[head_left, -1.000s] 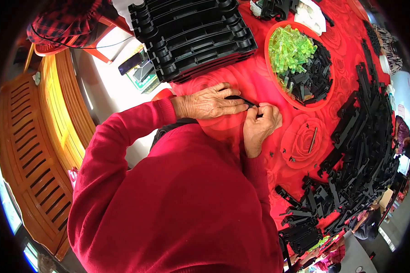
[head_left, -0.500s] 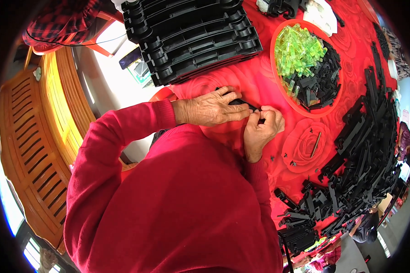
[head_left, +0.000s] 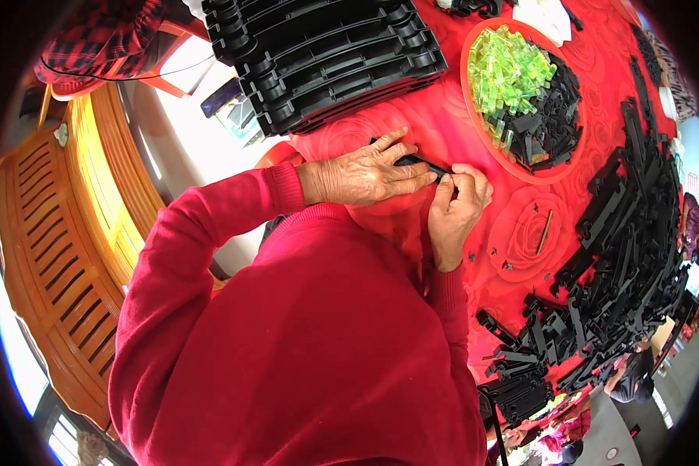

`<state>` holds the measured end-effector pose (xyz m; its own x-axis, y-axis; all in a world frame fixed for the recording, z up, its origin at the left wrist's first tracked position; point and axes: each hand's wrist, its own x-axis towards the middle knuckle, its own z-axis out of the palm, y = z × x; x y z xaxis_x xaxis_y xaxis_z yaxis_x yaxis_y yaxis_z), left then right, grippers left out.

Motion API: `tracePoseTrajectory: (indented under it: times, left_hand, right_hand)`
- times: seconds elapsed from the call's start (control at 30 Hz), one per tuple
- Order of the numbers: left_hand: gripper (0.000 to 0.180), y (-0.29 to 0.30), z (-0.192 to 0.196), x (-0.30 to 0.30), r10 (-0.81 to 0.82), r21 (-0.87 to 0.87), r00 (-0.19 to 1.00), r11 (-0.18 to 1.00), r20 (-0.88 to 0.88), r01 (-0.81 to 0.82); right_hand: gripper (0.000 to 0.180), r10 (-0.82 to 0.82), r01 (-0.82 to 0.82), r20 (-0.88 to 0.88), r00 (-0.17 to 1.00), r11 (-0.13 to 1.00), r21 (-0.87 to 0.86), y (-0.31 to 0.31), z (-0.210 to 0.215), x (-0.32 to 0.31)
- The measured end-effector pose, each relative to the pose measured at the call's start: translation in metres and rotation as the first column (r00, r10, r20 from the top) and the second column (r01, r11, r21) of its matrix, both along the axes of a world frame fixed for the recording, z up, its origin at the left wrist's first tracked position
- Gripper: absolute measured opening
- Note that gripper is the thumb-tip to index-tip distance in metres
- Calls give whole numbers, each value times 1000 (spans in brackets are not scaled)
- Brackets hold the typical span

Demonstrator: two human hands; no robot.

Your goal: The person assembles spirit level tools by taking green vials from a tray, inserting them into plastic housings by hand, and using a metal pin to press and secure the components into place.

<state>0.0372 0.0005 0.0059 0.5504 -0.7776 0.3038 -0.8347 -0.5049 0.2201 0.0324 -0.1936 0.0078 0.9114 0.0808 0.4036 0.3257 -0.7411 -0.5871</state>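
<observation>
- A narrow black plastic strip is seen lying on the red rose-patterned tablecloth, between the two hands, just in front of the person's red-sleeved chest.
- Left hand: laid flat over the near end of the strip, fingers stretched along it and pressing on it; a closed grasp is not shown, the hand rests extended on the part.
- Right hand: curled, fingertips pinched on the far end of the strip; how much of the strip sits inside the pinch cannot be told.
- The two hands are close together, nearly touching at the fingertips.
- A stack of black ribbed plastic trays is noted beyond the left hand, at the table's far edge.
- A round red tray is noted beyond the right hand, holding translucent yellow-green pieces and small black pieces.
- A large heap of long black plastic parts is spread along the right side of the table, well apart from the hands.
- A few tiny black bits are scattered on the cloth just beside the right hand.
- A slatted orange wooden bench is seen to the left of the person.
</observation>
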Motion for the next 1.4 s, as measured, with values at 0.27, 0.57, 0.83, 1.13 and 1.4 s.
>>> tracePoseTrajectory:
  times: [0.27,0.57,0.83,1.13,1.4]
  left_hand:
    - [51,-3,-2,-7,61,9,997,998,42,-62]
    - [52,-4,-9,-7,73,-56,996,996,57,-70]
    - [51,-6,-11,-7,78,-24,991,997,106,-75]
    - [50,-5,-6,-6,63,0,994,998,90,-64]
    - [51,-5,-9,-5,55,-10,993,998,101,-54]
  right_hand:
    - [16,-33,38,82,996,998,-57,-23,15,-17]
    - [18,31,-27,-224,974,999,20,-40,-2,19]
    - [20,56,1,-437,898,992,129,-44,-13,30]
    - [18,125,-46,-519,846,986,163,-44,-5,35]
    - [19,110,-49,-560,821,991,122,-41,-3,37]
